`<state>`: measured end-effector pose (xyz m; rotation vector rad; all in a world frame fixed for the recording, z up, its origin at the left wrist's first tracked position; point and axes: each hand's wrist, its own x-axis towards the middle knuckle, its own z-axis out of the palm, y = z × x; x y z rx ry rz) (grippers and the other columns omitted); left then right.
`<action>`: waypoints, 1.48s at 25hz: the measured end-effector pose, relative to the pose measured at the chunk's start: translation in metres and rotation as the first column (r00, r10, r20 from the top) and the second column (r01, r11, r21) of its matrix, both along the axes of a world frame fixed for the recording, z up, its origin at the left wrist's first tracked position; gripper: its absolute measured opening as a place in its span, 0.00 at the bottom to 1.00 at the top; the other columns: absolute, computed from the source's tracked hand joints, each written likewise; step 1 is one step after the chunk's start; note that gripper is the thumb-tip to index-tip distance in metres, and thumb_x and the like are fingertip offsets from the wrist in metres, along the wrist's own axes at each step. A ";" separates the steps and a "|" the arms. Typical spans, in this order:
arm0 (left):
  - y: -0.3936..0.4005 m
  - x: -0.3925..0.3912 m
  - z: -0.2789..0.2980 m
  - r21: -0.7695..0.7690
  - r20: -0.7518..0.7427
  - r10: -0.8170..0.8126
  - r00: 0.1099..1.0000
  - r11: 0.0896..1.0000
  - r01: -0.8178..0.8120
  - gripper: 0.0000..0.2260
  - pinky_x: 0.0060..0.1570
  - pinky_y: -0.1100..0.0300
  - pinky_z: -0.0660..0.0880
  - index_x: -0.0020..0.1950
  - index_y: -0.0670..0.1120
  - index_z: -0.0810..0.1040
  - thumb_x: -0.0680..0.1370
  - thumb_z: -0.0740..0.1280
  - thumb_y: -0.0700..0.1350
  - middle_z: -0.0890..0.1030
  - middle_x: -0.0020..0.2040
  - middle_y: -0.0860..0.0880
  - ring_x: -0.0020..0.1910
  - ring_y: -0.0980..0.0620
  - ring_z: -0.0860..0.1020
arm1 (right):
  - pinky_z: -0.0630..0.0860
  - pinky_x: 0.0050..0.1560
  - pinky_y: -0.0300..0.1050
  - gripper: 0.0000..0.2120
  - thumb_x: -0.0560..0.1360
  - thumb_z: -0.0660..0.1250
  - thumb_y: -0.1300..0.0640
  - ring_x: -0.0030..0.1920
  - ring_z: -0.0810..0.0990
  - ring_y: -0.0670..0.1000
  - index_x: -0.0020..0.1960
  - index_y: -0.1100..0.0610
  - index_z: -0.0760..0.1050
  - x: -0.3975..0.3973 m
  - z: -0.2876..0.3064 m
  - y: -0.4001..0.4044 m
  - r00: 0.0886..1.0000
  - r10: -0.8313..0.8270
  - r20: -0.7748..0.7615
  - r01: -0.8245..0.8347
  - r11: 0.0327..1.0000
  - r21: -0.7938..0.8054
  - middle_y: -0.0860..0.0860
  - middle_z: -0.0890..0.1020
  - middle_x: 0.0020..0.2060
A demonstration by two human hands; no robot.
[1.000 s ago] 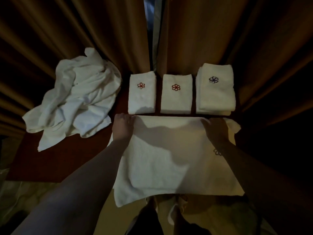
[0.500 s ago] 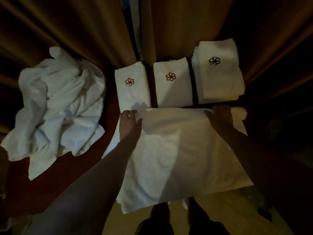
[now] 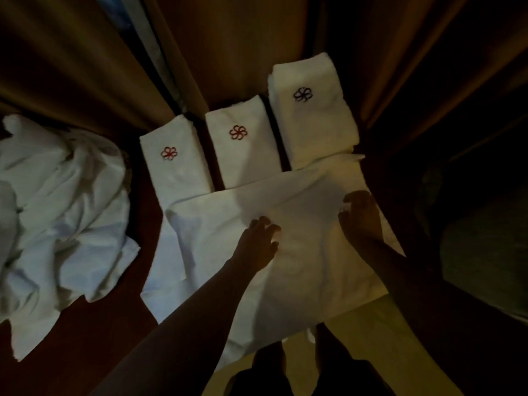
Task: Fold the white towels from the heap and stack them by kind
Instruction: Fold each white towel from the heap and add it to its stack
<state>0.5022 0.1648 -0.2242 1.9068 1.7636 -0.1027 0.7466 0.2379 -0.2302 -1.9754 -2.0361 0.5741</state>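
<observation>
Dim light here, and I see the heap (image 3: 57, 224) at nine o'clock cut off by the frame edge. Left hand (image 3: 257, 241) rests on the spread towel (image 3: 308, 270) at centre, fingers loosely splayed; right hand (image 3: 361, 218) at three o'clock, fingers curled, grip unclear.

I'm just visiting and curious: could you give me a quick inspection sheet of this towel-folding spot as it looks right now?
Surface: dark reddish table, dimly lit.
Job's things: spread towel hanging over the near edge; three folded stacks behind it, two with red emblems, one dark emblem; unfolded heap at left.
Clutter: nothing seen.
Hands: left hand and right hand rest on the spread towel.
Cables: nothing seen.
Surroundings: brown curtains behind.
</observation>
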 end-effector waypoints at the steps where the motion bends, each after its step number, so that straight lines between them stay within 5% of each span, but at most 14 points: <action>1: 0.002 0.006 0.000 -0.041 -0.005 -0.017 1.000 0.999 0.017 0.19 0.60 0.52 0.73 0.69 0.49 0.70 0.78 0.65 0.50 0.68 0.68 0.45 0.65 0.45 0.68 | 0.74 0.54 0.59 0.17 0.69 0.70 0.66 0.56 0.74 0.67 0.57 0.66 0.75 0.011 -0.004 -0.004 1.000 -0.012 0.024 0.014 0.996 -0.093 0.64 0.75 0.56; 5: 0.005 0.028 -0.002 -0.088 -0.041 0.031 0.999 0.996 -0.034 0.18 0.57 0.52 0.74 0.66 0.49 0.70 0.78 0.65 0.51 0.69 0.64 0.46 0.63 0.46 0.69 | 0.72 0.57 0.59 0.20 0.70 0.71 0.64 0.58 0.72 0.69 0.60 0.67 0.74 0.049 -0.013 -0.015 0.991 0.119 0.058 -0.105 0.975 -0.197 0.66 0.74 0.57; 8: 0.003 0.042 -0.001 -0.036 -0.097 0.053 0.994 0.998 -0.057 0.17 0.53 0.54 0.74 0.65 0.48 0.70 0.78 0.66 0.50 0.69 0.63 0.45 0.61 0.46 0.70 | 0.66 0.65 0.55 0.24 0.72 0.68 0.64 0.66 0.67 0.65 0.67 0.64 0.70 0.065 -0.009 -0.017 0.999 0.044 -0.011 -0.046 0.972 -0.231 0.63 0.71 0.64; 14: 0.017 0.056 0.002 -0.144 -0.043 0.076 0.996 0.986 -0.081 0.23 0.61 0.49 0.74 0.70 0.50 0.68 0.77 0.68 0.53 0.66 0.70 0.46 0.66 0.45 0.69 | 0.57 0.72 0.51 0.34 0.77 0.64 0.51 0.76 0.52 0.58 0.77 0.57 0.53 0.081 -0.014 -0.009 0.966 0.234 0.113 -0.177 0.911 -0.372 0.57 0.52 0.76; 21: -0.011 0.021 0.038 -0.266 -0.066 0.255 0.965 0.927 -0.264 0.23 0.67 0.55 0.66 0.73 0.49 0.67 0.80 0.64 0.53 0.69 0.71 0.46 0.69 0.47 0.70 | 0.62 0.69 0.52 0.28 0.78 0.63 0.51 0.75 0.55 0.58 0.75 0.55 0.60 0.040 0.013 -0.010 0.916 0.377 0.134 -0.315 0.886 -0.341 0.58 0.57 0.75; 27: -0.084 -0.030 0.065 -0.195 -0.005 0.593 0.805 0.789 -0.583 0.17 0.66 0.58 0.66 0.67 0.49 0.74 0.79 0.65 0.51 0.74 0.66 0.47 0.66 0.49 0.72 | 0.55 0.73 0.48 0.29 0.80 0.58 0.45 0.75 0.57 0.57 0.76 0.55 0.58 -0.051 0.047 -0.004 0.674 0.738 -0.041 -0.634 0.548 -0.546 0.57 0.59 0.75; 31: -0.132 -0.072 0.069 -0.142 0.034 0.783 0.621 0.619 -0.772 0.14 0.62 0.62 0.66 0.63 0.49 0.77 0.78 0.67 0.49 0.77 0.64 0.49 0.64 0.52 0.73 | 0.63 0.68 0.45 0.27 0.79 0.61 0.47 0.70 0.65 0.57 0.74 0.56 0.63 -0.132 0.068 -0.029 0.553 0.821 -0.144 -0.746 0.411 -0.524 0.56 0.66 0.71; 34: -0.165 -0.098 0.062 -0.145 0.038 0.838 0.544 0.543 -0.827 0.16 0.63 0.62 0.65 0.65 0.48 0.76 0.78 0.67 0.49 0.76 0.66 0.49 0.65 0.51 0.73 | 0.67 0.61 0.42 0.26 0.77 0.65 0.47 0.66 0.71 0.55 0.71 0.56 0.66 -0.183 0.070 -0.056 0.547 0.809 -0.214 -0.756 0.367 -0.542 0.56 0.71 0.68; 37: -0.185 -0.119 0.048 -0.141 0.045 0.866 0.497 0.498 -0.856 0.16 0.62 0.58 0.69 0.65 0.49 0.75 0.78 0.67 0.49 0.75 0.66 0.49 0.64 0.49 0.73 | 0.69 0.58 0.42 0.23 0.77 0.66 0.49 0.62 0.75 0.55 0.68 0.57 0.70 -0.230 0.067 -0.072 0.656 0.701 -0.279 -0.713 0.455 -0.534 0.56 0.75 0.64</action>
